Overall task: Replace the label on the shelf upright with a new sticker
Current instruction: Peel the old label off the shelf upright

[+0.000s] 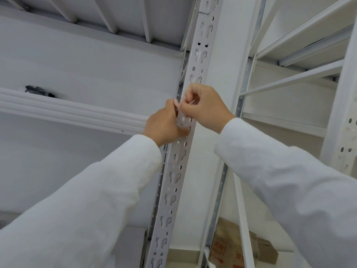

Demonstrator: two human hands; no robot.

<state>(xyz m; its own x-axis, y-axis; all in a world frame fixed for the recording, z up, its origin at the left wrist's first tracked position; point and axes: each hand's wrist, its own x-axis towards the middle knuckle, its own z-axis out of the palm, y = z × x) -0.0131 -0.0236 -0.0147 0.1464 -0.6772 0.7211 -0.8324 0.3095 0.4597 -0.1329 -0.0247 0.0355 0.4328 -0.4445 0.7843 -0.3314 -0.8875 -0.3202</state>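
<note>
A white slotted shelf upright (199, 55) runs from the bottom centre up to the top of the head view. Both my hands meet on it at mid-height. My left hand (166, 124) rests against the upright's left edge, its fingers curled. My right hand (204, 105) is curled in front of the upright. A small pale sticker (176, 103) is pinched between the fingertips of both hands. Part of the upright behind the hands is hidden, so any label on it there cannot be seen.
White shelving beams (301, 31) stand to the right and a shelf underside (96, 14) spans overhead. A white moulded rail (67, 111) crosses the left wall, with a dark object (38, 90) on it. A brown cardboard box (228, 246) sits low behind the upright.
</note>
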